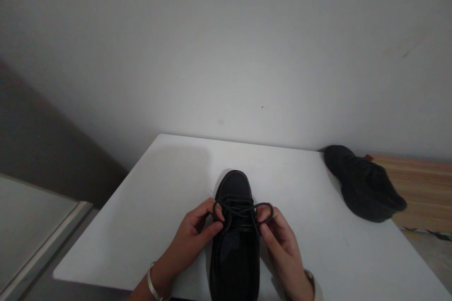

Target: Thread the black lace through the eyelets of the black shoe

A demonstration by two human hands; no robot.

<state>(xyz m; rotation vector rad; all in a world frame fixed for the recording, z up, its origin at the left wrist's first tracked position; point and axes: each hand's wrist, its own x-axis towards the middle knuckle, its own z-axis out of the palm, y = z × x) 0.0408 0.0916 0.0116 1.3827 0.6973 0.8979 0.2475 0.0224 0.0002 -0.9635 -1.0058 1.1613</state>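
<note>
Shoe mid-table; second shoe far right, seemingly at edge.

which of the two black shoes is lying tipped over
The far shoe at the table's right edge lies tipped over; the shoe between the hands stands upright.

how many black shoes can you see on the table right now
2. One black shoe lies at the near edge of the white table, its laces pinched between the left hand and right hand. The other shoe rests at the table's far right edge.
</note>
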